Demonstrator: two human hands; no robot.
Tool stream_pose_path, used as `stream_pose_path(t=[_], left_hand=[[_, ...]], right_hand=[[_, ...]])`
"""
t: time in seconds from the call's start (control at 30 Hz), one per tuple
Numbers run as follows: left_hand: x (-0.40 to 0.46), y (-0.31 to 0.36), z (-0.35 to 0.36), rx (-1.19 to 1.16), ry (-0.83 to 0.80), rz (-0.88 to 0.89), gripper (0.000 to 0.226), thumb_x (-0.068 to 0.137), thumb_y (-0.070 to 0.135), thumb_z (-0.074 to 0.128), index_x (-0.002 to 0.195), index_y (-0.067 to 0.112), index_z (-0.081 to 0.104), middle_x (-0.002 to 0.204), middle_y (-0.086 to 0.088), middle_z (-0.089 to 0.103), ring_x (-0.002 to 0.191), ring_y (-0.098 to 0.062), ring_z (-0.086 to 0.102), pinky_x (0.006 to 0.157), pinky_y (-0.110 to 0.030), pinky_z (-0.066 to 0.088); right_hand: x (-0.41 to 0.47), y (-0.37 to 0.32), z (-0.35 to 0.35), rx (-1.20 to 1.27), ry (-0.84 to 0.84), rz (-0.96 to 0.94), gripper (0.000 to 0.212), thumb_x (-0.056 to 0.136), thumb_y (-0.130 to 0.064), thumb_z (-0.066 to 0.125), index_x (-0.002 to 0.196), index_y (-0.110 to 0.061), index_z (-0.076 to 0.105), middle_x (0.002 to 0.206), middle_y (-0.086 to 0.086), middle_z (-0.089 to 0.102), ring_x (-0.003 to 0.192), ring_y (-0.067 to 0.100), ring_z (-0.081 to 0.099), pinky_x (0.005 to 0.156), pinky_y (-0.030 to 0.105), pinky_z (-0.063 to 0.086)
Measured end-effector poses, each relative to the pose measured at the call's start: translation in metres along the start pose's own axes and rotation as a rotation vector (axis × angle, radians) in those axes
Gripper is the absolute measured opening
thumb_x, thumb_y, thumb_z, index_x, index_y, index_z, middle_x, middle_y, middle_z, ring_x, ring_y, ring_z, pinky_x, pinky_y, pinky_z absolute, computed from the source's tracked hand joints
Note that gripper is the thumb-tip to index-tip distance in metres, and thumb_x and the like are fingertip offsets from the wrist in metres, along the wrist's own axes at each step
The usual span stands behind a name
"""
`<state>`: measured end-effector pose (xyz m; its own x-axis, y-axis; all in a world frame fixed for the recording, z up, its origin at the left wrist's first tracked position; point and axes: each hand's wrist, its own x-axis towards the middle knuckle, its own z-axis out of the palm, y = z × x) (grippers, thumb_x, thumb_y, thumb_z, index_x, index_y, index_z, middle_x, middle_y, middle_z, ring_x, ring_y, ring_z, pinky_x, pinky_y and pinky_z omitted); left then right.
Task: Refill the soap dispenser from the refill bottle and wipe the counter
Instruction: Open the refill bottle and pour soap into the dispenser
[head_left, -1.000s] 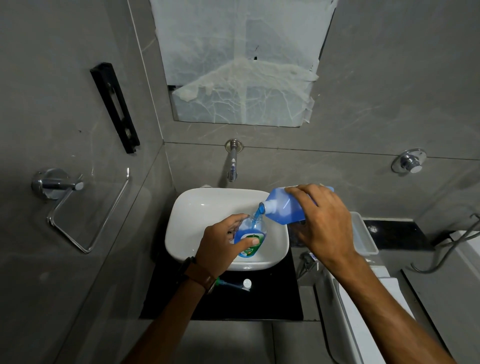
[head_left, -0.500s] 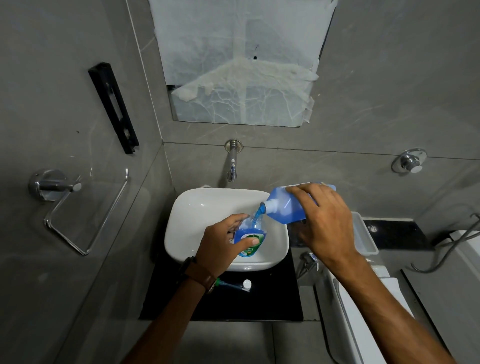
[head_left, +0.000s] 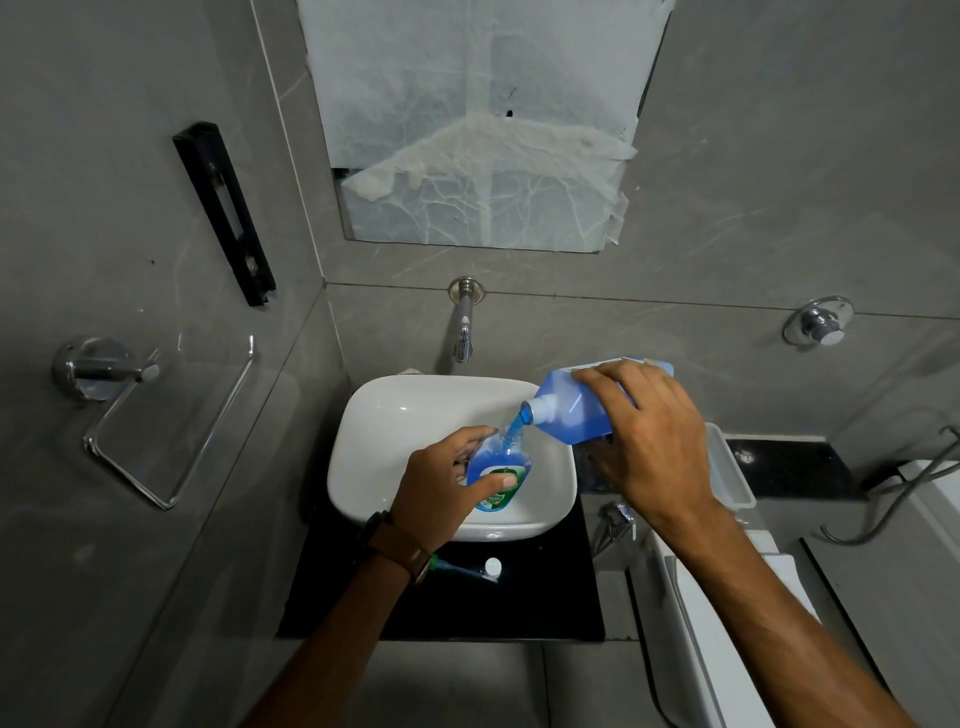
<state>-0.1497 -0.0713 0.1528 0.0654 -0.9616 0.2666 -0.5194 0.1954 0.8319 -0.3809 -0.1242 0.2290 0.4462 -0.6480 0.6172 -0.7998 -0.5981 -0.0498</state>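
My left hand (head_left: 439, 491) grips the small clear soap dispenser (head_left: 500, 470), which holds blue liquid and stands upright over the white basin (head_left: 395, 431). My right hand (head_left: 649, 441) holds the blue refill bottle (head_left: 569, 415) tipped on its side, its white neck just above the dispenser's open mouth. A blue stream runs from one into the other. The dispenser's pump head with its tube (head_left: 475, 569) lies on the black counter (head_left: 519, 603) in front of the basin.
A wall tap (head_left: 462, 332) hangs over the basin. A white tray (head_left: 727, 467) sits right of it, with a chrome valve (head_left: 615, 519) below. A towel ring (head_left: 166, 415) and a black holder (head_left: 226, 213) are on the left wall. A toilet cistern (head_left: 727, 623) stands at lower right.
The refill bottle has tipped a little further and risen slightly, and the blue level in the dispenser is higher. Both hands stay where they were.
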Motion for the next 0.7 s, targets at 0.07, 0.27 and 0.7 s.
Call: stream_pose_path(t=[0.07,0.27,0.7], left_hand=[[-0.0002,-0.0005,0.0002,-0.003,0.001,-0.004,0.060,0.074,0.038,0.077,0.126,0.011,0.062,0.116,-0.001,0.071,0.094,-0.006,0.064,0.078,-0.001,0.048],[-0.0012,-0.0006,0.0010,-0.020,0.002,-0.022,0.058,0.075,0.031,0.080,0.126,0.011,0.061,0.117,-0.001,0.071,0.093,-0.005,0.064,0.075,0.000,0.047],[-0.0026,-0.0014,-0.0004,-0.049,0.000,-0.034,0.058,0.074,0.029,0.081,0.126,0.010,0.062,0.114,0.005,0.069,0.091,-0.003,0.065,0.076,-0.004,0.049]], right_hand=[[0.0004,0.0002,-0.0002,-0.003,0.009,-0.005,0.064,0.064,-0.010,0.085,0.125,-0.012,0.067,0.119,0.008,0.068,0.106,0.033,0.061,0.094,0.046,0.050],[0.0008,0.0016,0.0007,-0.009,0.011,-0.011,0.067,0.063,-0.011,0.088,0.126,-0.012,0.067,0.120,0.008,0.067,0.107,0.031,0.060,0.095,0.045,0.049],[0.0033,-0.0006,-0.0022,-0.021,0.017,-0.016,0.061,0.068,-0.014,0.085,0.126,-0.011,0.067,0.120,0.009,0.067,0.107,0.034,0.062,0.097,0.044,0.047]])
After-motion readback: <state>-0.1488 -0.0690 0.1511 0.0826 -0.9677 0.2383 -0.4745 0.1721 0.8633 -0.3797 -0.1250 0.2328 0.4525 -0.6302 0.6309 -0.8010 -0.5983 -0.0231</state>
